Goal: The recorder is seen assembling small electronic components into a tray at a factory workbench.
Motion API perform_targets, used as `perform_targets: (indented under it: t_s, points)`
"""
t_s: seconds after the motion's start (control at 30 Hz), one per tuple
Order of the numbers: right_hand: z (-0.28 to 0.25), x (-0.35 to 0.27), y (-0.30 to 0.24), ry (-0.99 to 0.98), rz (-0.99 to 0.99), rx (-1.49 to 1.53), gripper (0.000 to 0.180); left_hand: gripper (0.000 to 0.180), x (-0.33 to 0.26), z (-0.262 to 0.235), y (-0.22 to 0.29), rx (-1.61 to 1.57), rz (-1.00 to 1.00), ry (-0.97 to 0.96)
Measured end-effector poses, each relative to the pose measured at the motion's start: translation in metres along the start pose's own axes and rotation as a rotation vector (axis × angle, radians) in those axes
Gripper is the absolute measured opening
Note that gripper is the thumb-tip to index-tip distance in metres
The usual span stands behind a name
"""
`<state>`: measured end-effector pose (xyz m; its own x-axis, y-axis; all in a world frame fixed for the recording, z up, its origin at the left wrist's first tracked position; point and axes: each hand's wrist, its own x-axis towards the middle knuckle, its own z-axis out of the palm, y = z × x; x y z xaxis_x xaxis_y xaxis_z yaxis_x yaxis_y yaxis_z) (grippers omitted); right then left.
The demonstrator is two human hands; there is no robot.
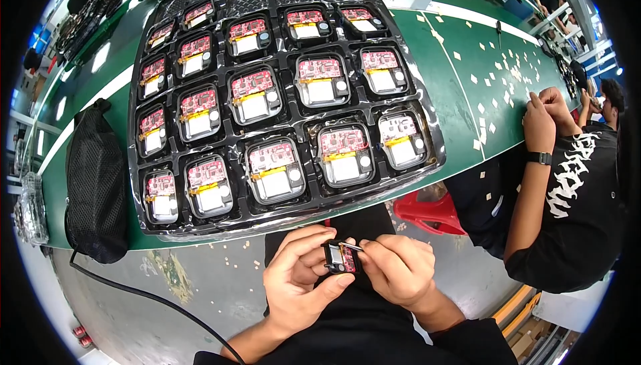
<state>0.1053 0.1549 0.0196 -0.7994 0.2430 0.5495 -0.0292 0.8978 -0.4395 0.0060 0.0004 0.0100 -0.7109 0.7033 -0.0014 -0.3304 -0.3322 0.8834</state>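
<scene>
I have the small black module (pixel 341 257) clamped in my left hand (pixel 298 278) over my lap, below the tray (pixel 427 108) — right hand (pixel 395 269) pinching tweezers (pixel 354 246) at its top; mid-fitting, steady placement needed next.

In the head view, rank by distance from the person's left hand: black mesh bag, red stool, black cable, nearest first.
From the left hand:
1. Black cable, on the floor to its left.
2. Red stool, up to the right.
3. Black mesh bag, far left on the table edge.
</scene>
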Motion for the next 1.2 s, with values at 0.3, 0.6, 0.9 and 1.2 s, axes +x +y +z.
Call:
perform_targets:
  t_s: [0.3, 0.6, 0.9, 1.2]
  points:
    - [-0.008, 0.004, 0.0, -0.062, 0.069, 0.119, 0.022, 0.055, -0.002, -0.001, -0.003, 0.023, 0.039, -0.01]
    - [-0.012, 0.005, -0.003, -0.14, 0.214, 0.312, 0.016, 0.056, -0.004, -0.001, -0.004, 0.001, 0.056, -0.022]
    - [-0.017, 0.008, -0.006, -0.165, 0.321, 0.353, 0.016, 0.061, -0.001, 0.0, -0.003, 0.04, 0.026, 0.006]
    - [-0.041, 0.015, 0.02, 0.091, 0.144, 0.28, 0.015, 0.058, -0.004, -0.011, 0.031, 0.11, 0.33, -0.143]
